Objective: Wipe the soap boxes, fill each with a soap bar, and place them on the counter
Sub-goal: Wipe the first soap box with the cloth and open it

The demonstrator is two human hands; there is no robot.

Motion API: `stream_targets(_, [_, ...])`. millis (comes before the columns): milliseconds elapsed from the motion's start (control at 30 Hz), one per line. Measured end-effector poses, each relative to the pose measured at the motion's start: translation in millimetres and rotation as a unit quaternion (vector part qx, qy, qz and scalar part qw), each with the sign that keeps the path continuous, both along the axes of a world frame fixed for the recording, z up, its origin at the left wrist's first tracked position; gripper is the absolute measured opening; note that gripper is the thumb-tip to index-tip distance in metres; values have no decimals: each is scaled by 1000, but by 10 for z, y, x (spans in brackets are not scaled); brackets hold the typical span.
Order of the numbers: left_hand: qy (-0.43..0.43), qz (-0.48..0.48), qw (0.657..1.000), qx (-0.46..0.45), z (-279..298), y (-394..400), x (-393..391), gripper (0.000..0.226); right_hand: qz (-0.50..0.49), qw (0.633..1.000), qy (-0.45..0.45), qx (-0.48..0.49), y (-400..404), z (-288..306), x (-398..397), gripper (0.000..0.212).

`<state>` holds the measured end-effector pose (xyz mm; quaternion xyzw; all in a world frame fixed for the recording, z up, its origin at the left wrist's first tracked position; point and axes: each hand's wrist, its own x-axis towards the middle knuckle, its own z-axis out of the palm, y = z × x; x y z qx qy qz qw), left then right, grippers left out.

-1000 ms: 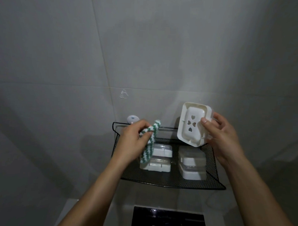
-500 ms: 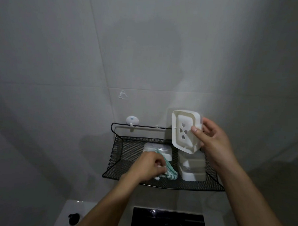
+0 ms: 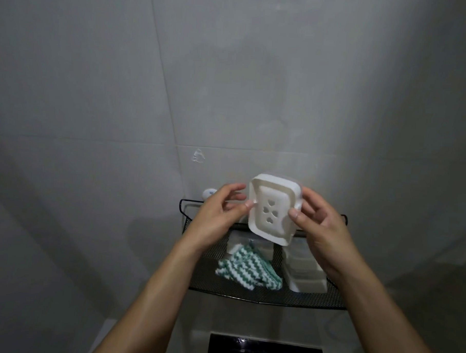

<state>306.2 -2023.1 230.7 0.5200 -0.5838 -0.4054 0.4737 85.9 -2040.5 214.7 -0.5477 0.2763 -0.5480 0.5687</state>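
A pale grey tiled wall [image 3: 230, 83] fills most of the view. Fixed to it, a black wire-mesh basket shelf [image 3: 261, 297] carries stacked white plastic soap boxes [image 3: 306, 275] at its right end and a green-and-white zigzag cloth [image 3: 246, 270] near its front edge. Above the shelf, both hands hold up a white plastic soap box tray with heart-shaped holes [image 3: 271, 211]: the left hand [image 3: 216, 215] pinches its left rim with curled fingers, the right hand [image 3: 320, 223] grips its right rim.

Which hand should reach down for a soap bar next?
Left, probably. The right hand grips the soap box firmly, while the left hand only pinches its edge, above the basket.
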Motion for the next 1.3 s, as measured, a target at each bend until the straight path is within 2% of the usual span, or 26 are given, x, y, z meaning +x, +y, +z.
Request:
stream_targets(67, [109,-27,990,88,-94,36,-7,51,28,999,-37,8,-13,35,1,49])
stream_targets(100, [185,-46,971,144,-140,40,-11,56,43,998,-53,11,-22,44,2,49])
stream_targets(200, [360,-136,887,255,-235,62,-2,67,78,992,-91,24,-42,27,10,54])
stream_targets(267, [418,-187,846,272,-242,70,4,66,99,988,-115,42,-57,-16,10,55])
stream_targets(300, [434,-196,837,270,-232,71,1,66,110,986,-120,47,-59,-35,9,55])
stream_targets(367, [457,-185,830,261,-198,69,-7,67,125,985,-111,50,-63,-66,-6,56])
stream_targets(500, [514,-102,826,210,-185,47,18,72,108,990,-48,81,-90,-81,-84,64])
stream_targets(567, [500,-69,849,156,-197,29,40,56,83,987,-41,134,-114,-93,-159,65])
stream_targets(633, [438,-46,893,92,-207,23,53,42,95,978,-55,177,-122,-116,-222,68])
stream_targets(733, [318,-14,948,11,-220,50,41,45,105,974,-50,194,-108,-122,-206,85])
stream_targets(800, [246,-8,969,-24,-226,84,26,50,103,978,-29,178,-109,-136,-157,79])
stream_targets(900, [216,-33,975,-48,-230,120,36,57,92,983,-29,158,-87,-142,-142,68])
stream_targets(1033, [221,-68,972,-48,-212,162,89,63,109,988,-26,107,-66,-127,-176,78])
stream_targets(1200, [181,-54,980,-60,-203,155,160,56,112,989,-17,93,-74,-159,-189,85])
stream_targets(1300, [157,7,987,-40,-150,107,139,40,129,987,-19,95,-59,-205,-197,90])
